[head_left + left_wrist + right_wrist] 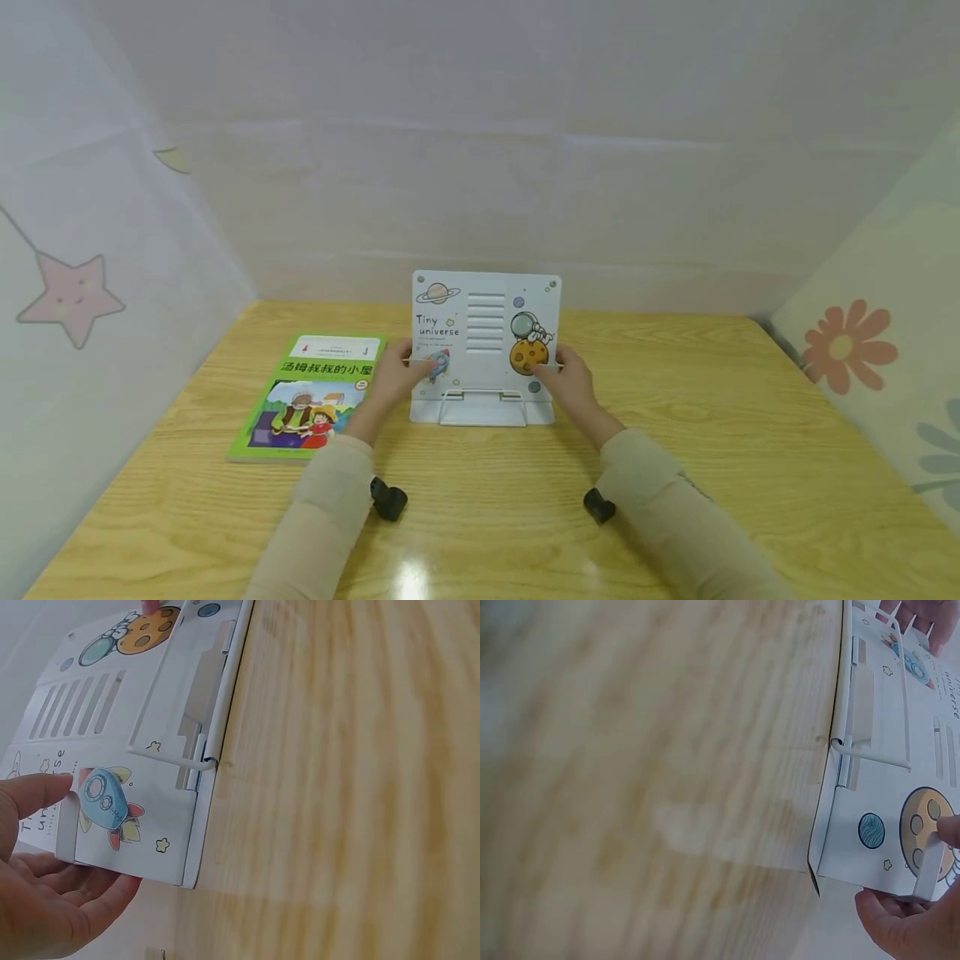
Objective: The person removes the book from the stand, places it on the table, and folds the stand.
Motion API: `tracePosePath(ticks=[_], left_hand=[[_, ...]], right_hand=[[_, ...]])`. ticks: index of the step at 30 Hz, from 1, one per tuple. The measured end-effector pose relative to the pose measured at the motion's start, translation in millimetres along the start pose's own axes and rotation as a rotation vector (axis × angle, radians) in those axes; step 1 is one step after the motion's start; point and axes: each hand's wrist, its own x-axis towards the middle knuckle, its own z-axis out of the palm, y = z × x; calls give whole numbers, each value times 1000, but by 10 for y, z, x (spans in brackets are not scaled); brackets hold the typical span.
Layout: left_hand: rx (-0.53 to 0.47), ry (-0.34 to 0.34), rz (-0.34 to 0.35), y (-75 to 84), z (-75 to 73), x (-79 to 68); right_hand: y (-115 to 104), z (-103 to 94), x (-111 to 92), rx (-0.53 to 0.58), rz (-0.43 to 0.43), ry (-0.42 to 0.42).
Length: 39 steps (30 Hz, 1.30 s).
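A white book stand (485,371) printed with "Tiny universe", a rocket and an astronaut stands upright in the head view. A white wire bracket (482,425) runs along its lower front. My left hand (388,379) grips the left edge, thumb on the front by the rocket and fingers behind the panel. On the opposite edge my right hand (576,385) holds it the same way, its thumb over the orange planet. Close to each thumb sits a white side clip, the left clip (67,829) and the right clip (930,870) showing in the wrist views.
A green picture book (247,446) lies flat on the wooden table (480,533), left of the stand and partly behind my left forearm. Pale cloth walls (480,183) with star and flower prints enclose the back and sides. Small black devices (388,500) are on both wrists.
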Motion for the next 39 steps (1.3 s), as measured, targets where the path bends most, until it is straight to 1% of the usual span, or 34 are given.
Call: tracePosePath(ticks=[4,8,12,17,21,25,27,33,39], left_hand=[[27,4,20,2,38,-5],[38,6,17,23,51,-18],[48,4,8,28,37,-21],[87,27,7,25,15,-7],[103,25,7,27,10,-4],[140,29,-23,37,1,-10],[159,30,-26,48,-6,-11],[174,1,-9,64,-24,-20],[238,-20,14,67,-25,-44]], right_hand=[[-10,-6,-7,-12,-5,3],[-17,-12,1,-33,-12,7],[-23,0,16,-48,-15,14],[-53,18,12,-56,-12,14],[-54,16,6,-62,-15,6],[-30,6,12,-76,-26,-7],[-33,-8,7,-90,-34,-11],[-51,-77,4,-120,-58,-50],[-28,-169,14,-176,-96,-97]])
